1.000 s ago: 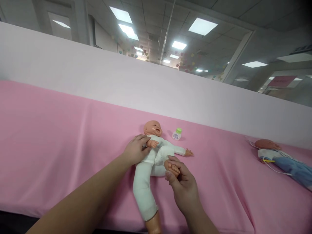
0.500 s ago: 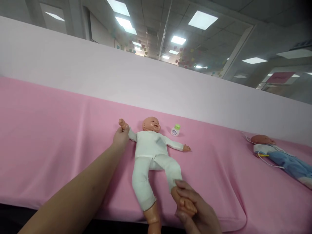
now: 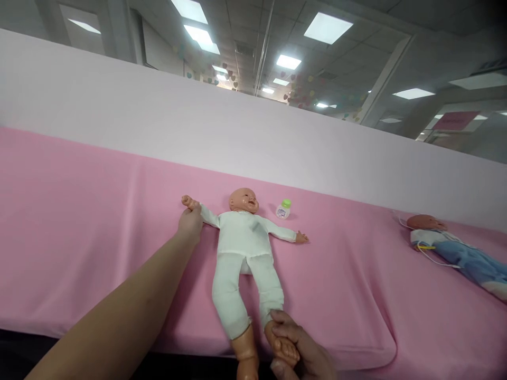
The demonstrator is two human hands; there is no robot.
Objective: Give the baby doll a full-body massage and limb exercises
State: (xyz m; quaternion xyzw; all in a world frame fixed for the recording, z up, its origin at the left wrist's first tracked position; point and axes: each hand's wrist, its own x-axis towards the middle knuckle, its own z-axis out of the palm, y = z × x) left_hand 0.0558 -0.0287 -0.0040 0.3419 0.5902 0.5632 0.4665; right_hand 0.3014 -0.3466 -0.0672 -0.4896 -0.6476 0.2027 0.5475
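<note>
A baby doll (image 3: 245,235) with a white cloth body lies face up on the pink sheet (image 3: 336,316), its head toward the wall. My left hand (image 3: 190,224) is closed round the doll's wrist at the picture's left, holding that arm stretched out to the side. Low in the view, my right hand (image 3: 303,348) grips the doll's foot (image 3: 283,345) on the right, thumb beneath and fingers over the ankle. The doll's other foot (image 3: 246,351) hangs free near the front edge. Its other arm (image 3: 283,232) rests stretched out on the sheet.
A small clear bottle (image 3: 283,210) with a green cap stands beside the doll's head. Far right lies a second doll (image 3: 455,248) in blue and white clothes, with a white cord on it. A low white wall (image 3: 237,137) with glass above runs along the back.
My right hand has brought the doll's leg down and to the left, straightening it beside the other leg. My left hand has drawn the doll's arm slightly further left.
</note>
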